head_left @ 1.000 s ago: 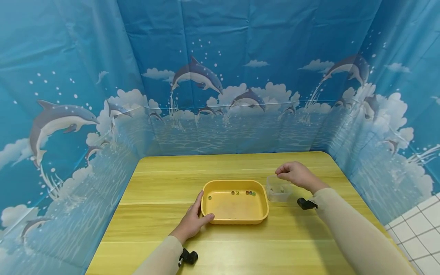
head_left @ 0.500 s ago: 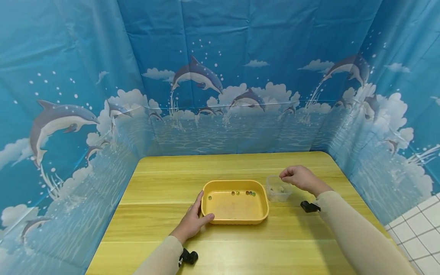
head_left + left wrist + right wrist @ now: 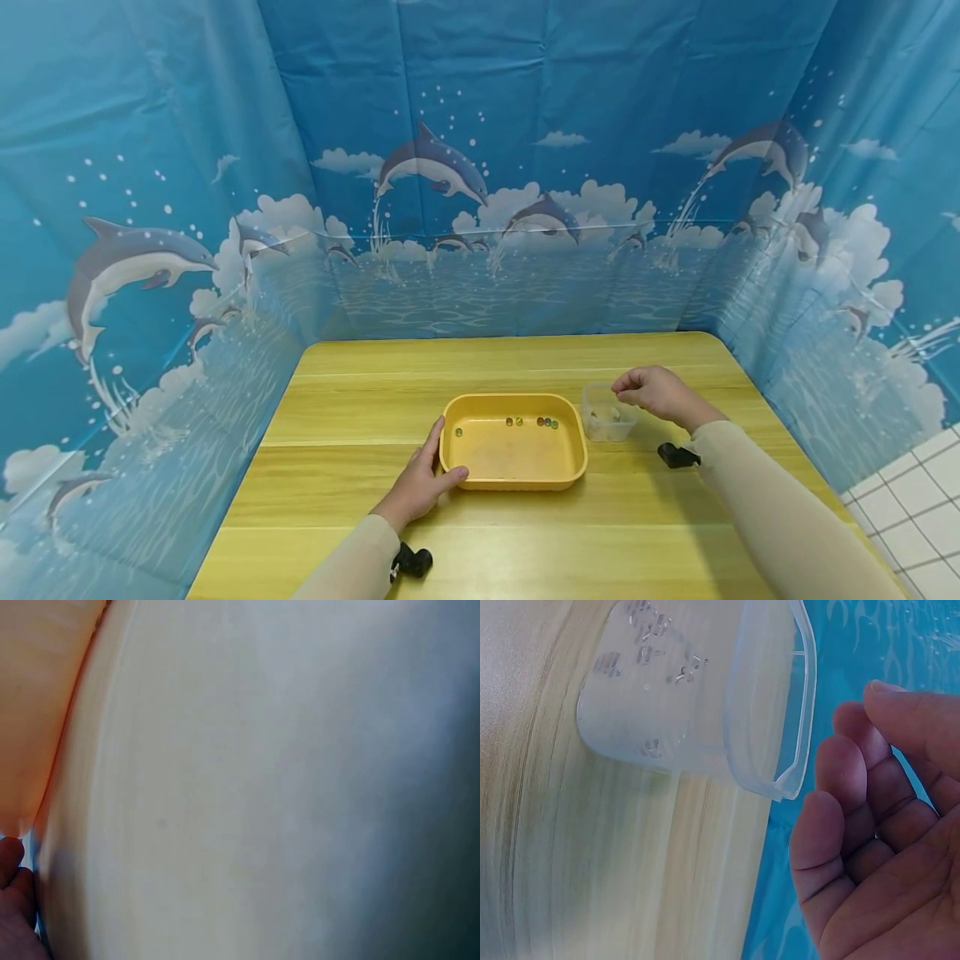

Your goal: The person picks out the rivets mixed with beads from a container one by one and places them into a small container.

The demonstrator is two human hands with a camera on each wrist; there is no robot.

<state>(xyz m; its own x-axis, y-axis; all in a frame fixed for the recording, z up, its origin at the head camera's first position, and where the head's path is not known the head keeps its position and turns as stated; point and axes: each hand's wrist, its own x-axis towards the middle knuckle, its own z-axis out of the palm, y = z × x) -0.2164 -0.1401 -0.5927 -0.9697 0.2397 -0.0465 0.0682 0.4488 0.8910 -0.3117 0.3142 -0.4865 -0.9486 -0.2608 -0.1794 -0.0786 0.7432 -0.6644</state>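
Observation:
In the head view a shallow yellow tray [image 3: 512,482] stands on the table with several small glass marbles [image 3: 519,422] in it. My left hand [image 3: 420,482] holds its left end, thumb at the near rim and fingers along the side; fingers [image 3: 19,885] and tray also show at the left wrist view's edge. Just right of the tray is a small clear plastic box [image 3: 609,429] with a few small things inside. My right hand [image 3: 658,393] is over the box's right rim, fingers bent and thumb tip close to the index fingertip. I cannot tell whether they pinch anything.
The wood-grain table [image 3: 330,500] is ringed on its far and side edges by a blue dolphin-print curtain [image 3: 480,275]. White floor tiles [image 3: 911,504] show beyond the table at the right. A black device [image 3: 412,560] is on the left wrist.
My right hand has moved slightly right and toward me, from above the box's middle to its right rim. The left hand, the tray and its marbles stay in place.

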